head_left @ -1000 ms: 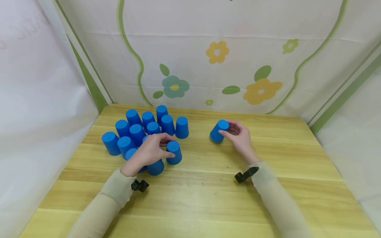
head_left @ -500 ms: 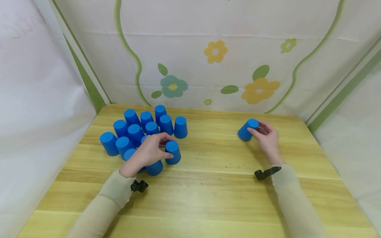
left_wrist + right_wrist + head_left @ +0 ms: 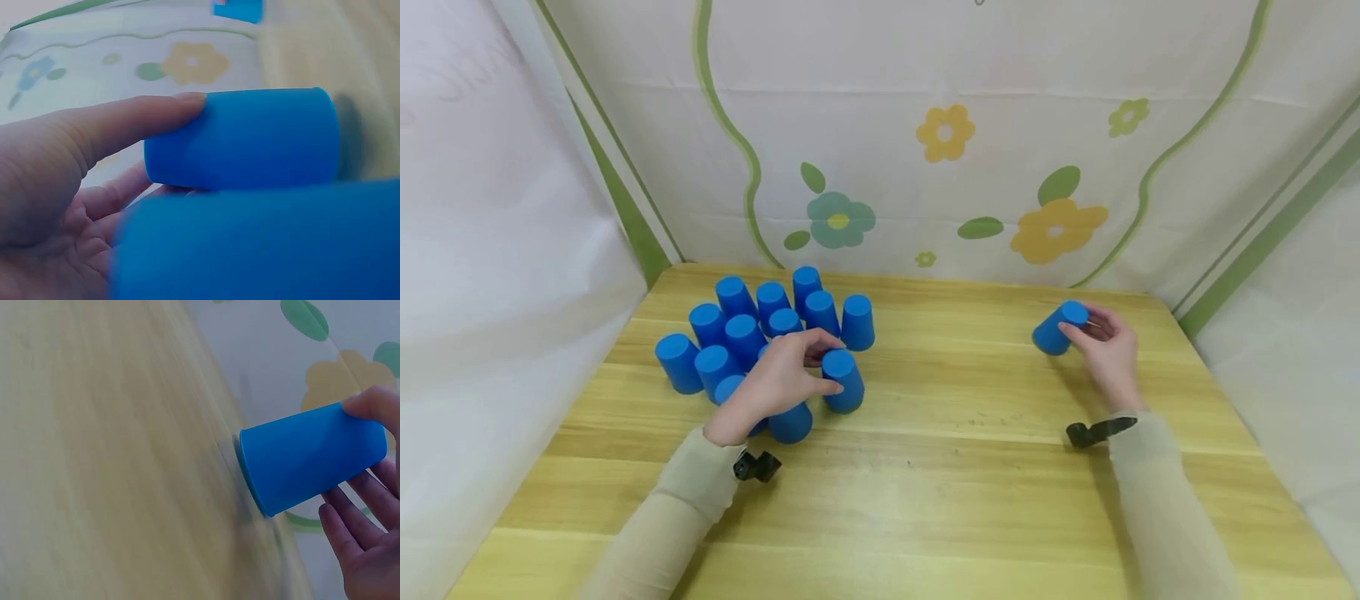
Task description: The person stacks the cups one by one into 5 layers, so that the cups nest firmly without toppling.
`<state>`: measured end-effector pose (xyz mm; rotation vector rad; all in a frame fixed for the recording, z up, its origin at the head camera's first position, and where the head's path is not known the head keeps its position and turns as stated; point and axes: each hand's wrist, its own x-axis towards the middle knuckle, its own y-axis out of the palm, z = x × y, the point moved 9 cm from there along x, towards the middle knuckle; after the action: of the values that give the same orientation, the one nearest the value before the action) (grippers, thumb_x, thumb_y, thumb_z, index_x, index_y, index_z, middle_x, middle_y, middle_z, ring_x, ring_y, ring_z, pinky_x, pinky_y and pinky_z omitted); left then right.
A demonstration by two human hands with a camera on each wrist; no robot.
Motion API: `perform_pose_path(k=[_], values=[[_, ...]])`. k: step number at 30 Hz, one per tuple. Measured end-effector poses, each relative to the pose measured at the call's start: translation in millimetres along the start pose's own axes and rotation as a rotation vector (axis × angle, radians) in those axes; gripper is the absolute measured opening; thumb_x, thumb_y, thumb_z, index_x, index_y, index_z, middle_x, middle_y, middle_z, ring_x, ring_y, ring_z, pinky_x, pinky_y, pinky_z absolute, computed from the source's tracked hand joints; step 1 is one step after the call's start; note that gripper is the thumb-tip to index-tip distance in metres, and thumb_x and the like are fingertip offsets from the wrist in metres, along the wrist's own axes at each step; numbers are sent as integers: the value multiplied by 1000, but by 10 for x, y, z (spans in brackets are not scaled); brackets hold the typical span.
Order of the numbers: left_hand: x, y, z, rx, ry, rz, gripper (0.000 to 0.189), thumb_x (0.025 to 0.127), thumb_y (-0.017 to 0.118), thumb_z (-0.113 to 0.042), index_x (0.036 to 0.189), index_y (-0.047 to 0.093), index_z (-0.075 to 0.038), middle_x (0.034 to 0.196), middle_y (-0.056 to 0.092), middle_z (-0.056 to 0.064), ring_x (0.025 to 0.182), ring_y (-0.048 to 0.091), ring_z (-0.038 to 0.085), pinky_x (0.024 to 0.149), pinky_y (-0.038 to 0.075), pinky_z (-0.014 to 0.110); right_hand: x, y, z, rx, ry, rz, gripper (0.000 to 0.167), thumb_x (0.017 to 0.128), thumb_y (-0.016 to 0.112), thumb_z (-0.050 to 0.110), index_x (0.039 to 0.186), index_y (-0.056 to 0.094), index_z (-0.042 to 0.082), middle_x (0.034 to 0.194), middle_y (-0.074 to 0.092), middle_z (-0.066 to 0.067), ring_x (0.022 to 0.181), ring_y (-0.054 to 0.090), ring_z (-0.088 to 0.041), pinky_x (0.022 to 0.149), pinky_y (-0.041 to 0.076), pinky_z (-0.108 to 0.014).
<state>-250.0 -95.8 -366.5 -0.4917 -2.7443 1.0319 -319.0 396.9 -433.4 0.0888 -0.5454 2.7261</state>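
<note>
My left hand (image 3: pixel 786 379) pinches an upside-down blue cup (image 3: pixel 844 383) at the right front of a group of like cups. In the left wrist view the thumb lies along one side of that cup (image 3: pixel 244 140), fingers on the other, and another cup (image 3: pixel 269 244) blurs the foreground. Far to the right, my right hand (image 3: pixel 1108 354) holds a second blue cup (image 3: pixel 1058 329), tilted with its closed end toward the palm. The right wrist view has thumb and fingers around the narrow end of this cup (image 3: pixel 312 456), its wide rim by the table.
Several blue cups (image 3: pixel 743 337) stand upside down, close together, at the left of the wooden table (image 3: pixel 925 500). One cup (image 3: pixel 857 322) is at the group's right edge. A flowered white cloth (image 3: pixel 880 125) hangs behind the table's back edge.
My right hand has carried its cup from the middle of the table to the right. The left hand stays at its cup, which now tilts slightly.
</note>
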Motion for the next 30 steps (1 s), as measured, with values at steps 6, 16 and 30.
perform_pose_path(k=[6,16,30], values=[[88,-60,-321,-92,101,-76,50,82,89,-14,126,67,-12,119,69,0,107,67,19,97,54,43,32,-86,-102,-9,20,-5,64,88,81,40,144,60,18,133,61,-3,113,59,-12,87,48,-16],[371,318,-815,-214,220,-142,56,82,89,-19,132,65,-11,122,67,0,110,65,16,98,53,38,59,-110,-149,-57,34,39,65,86,80,46,143,61,22,140,58,-6,118,61,-16,81,50,-12],[991,1309,-681,-431,116,-138,58,81,89,-14,133,62,-13,123,67,-2,110,64,13,98,53,37,59,-86,-111,-66,18,99,69,90,77,42,148,54,13,147,52,-13,125,58,-20,86,50,-12]])
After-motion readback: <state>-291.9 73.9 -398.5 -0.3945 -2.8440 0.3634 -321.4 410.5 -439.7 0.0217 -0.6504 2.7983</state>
